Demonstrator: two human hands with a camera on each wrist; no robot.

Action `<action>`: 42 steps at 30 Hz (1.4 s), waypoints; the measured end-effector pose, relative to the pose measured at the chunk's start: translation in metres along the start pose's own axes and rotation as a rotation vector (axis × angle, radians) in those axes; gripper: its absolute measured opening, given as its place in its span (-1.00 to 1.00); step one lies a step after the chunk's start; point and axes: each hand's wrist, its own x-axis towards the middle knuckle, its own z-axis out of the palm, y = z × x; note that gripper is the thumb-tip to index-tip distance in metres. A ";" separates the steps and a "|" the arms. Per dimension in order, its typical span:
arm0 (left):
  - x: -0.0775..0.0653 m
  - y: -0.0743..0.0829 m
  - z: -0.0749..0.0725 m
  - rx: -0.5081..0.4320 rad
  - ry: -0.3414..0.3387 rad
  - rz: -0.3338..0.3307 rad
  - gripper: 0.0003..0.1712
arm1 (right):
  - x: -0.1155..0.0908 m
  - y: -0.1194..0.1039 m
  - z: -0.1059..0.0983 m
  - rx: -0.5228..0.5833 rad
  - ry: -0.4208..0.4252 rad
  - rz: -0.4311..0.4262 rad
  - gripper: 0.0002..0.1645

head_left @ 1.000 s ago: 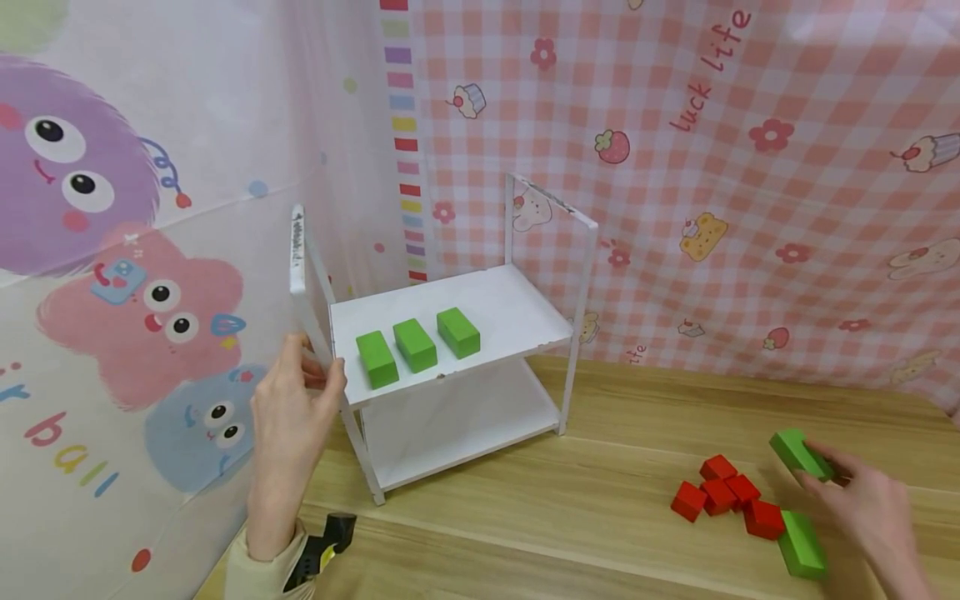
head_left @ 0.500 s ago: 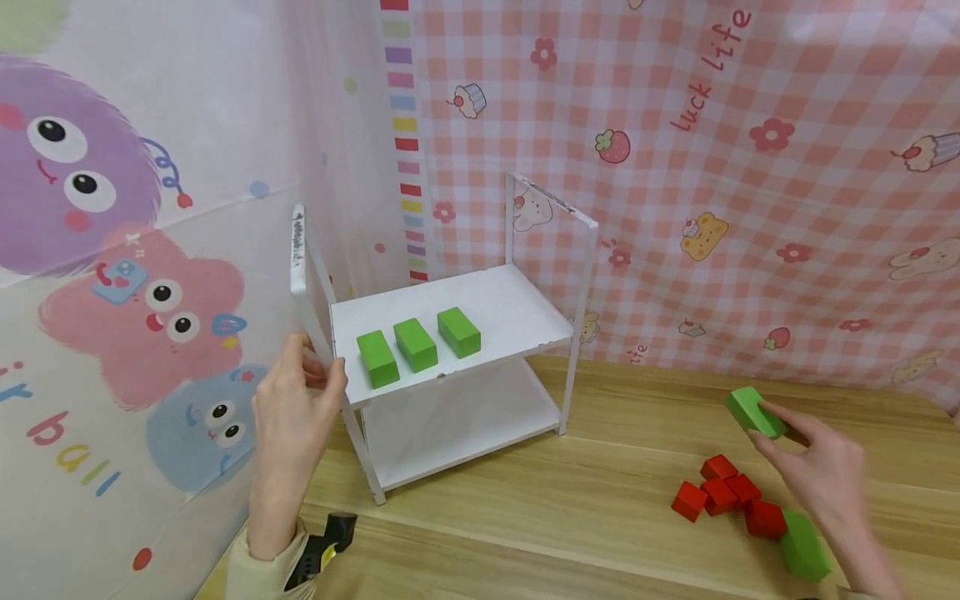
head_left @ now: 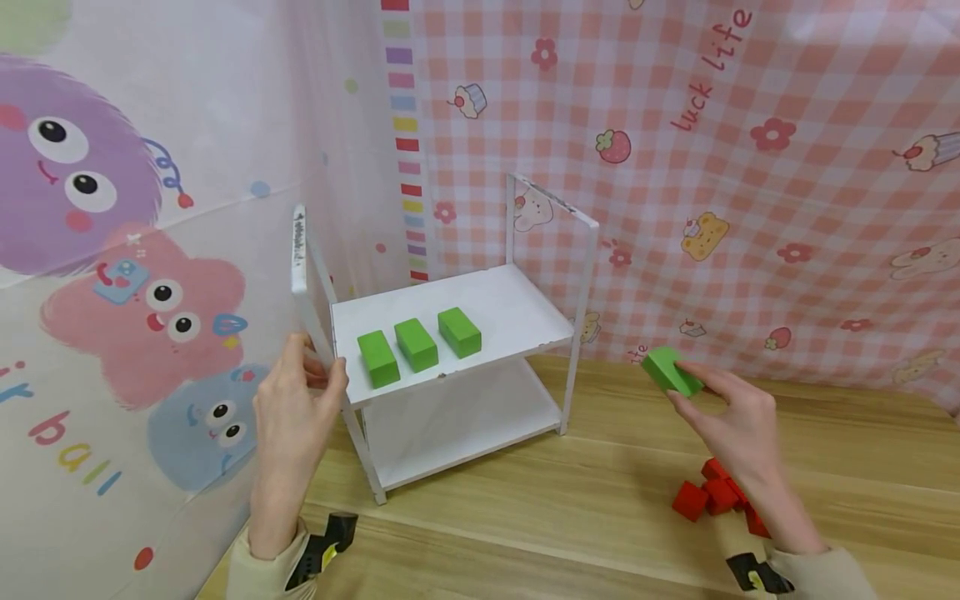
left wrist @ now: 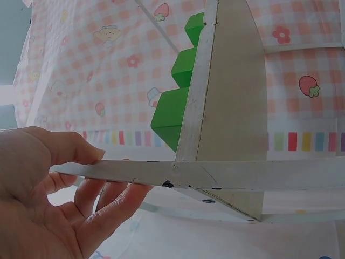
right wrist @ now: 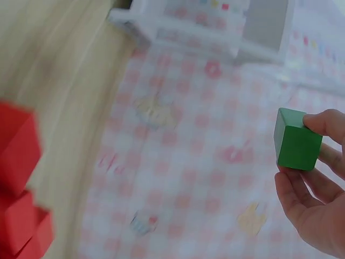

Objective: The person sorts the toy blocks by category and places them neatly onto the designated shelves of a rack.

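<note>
A white two-tier shelf [head_left: 517,312] stands on the wooden table, with three green blocks [head_left: 416,344] in a row on its upper board. My left hand [head_left: 292,417] grips the shelf's left front post; in the left wrist view the thumb and fingers lie on either side of that post [left wrist: 126,171]. Between thumb and fingers, my right hand [head_left: 738,425] pinches another green block [head_left: 670,372], held above the table to the right of the shelf. The right wrist view shows this block [right wrist: 298,140] with the fingers around one end.
Several red blocks [head_left: 693,500] lie in a cluster on the table [head_left: 525,533], partly hidden by my right forearm. A pink checked cloth [head_left: 750,275] hangs behind, and a white printed cloth [head_left: 187,333] at the left.
My right hand has carried the green block left and away from me, towards the shelf. The green block by the red ones is now hidden behind my arm. My left hand has stayed still.
</note>
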 end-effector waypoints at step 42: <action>-0.001 0.002 -0.001 0.003 0.009 -0.005 -0.75 | 0.060 -0.129 0.132 0.105 -0.046 -0.088 -0.70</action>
